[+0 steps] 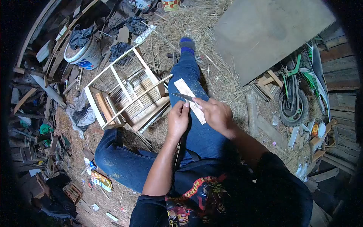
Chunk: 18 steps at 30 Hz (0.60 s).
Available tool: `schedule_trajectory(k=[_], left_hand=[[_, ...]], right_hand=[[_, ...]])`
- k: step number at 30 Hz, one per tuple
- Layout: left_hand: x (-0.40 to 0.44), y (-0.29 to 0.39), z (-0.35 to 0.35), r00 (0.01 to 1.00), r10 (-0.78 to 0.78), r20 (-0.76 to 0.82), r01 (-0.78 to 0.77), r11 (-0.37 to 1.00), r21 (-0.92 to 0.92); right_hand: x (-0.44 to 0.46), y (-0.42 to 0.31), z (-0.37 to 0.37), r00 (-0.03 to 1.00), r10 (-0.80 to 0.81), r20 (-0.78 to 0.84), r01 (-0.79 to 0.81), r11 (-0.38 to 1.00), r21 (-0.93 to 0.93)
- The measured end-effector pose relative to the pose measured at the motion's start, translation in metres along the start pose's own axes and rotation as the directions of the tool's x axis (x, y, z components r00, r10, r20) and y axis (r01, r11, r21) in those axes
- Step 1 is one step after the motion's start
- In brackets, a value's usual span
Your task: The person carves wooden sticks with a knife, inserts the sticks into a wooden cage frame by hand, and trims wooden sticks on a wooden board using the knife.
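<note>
My right hand (216, 115) grips a knife (183, 97) by its handle, with the blade pointing left above my thigh. Close against it, my left hand (178, 120) is closed, its thumb by the blade. It seems to hold a thin strip (178, 152), which shows beside my forearm; its upper part is hidden by my fingers. A flat pale wooden board (183, 87) lies along my outstretched leg, under the knife and partly covered by my right hand. Left of the leg stands a wooden-framed cage (117, 77) with thin bars, tilted in view.
A large flat panel (272, 34) is at the upper right, beside a small motorcycle (293, 98). A white bucket (85, 53) stands at the upper left. Straw covers the floor, with wood scraps, a yellow packet (102, 181) and a tin can (318, 129) about.
</note>
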State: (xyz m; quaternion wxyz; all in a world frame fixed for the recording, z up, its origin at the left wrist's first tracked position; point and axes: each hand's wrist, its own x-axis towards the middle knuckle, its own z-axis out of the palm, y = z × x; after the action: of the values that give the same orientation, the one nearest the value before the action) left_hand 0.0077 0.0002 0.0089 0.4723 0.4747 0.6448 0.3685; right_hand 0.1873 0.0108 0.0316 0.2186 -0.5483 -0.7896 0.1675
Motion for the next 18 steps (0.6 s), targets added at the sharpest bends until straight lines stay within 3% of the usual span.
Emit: schedule_trajectory(k=[7,12,18], left_hand=[[0.006,-0.009,0.002,1.0,-0.007,0.025,0.007,1.0,-0.029],[0.009,-0.015,0.003,1.0,0.027,0.016,-0.028,0.998,0.048],[0.004,-0.007,0.003,0.998,0.057,-0.002,-0.057,0.995,0.077]], right_hand=[[0.004,-0.005,0.003,0.999,0.021,0.031,-0.019,0.997,-0.071],[0.014,-0.013,0.003,0.997,0.061,0.048,-0.055,0.991,-0.125],[0.033,0.006,0.017,0.986,0.133,0.096,-0.134,0.991,-0.004]])
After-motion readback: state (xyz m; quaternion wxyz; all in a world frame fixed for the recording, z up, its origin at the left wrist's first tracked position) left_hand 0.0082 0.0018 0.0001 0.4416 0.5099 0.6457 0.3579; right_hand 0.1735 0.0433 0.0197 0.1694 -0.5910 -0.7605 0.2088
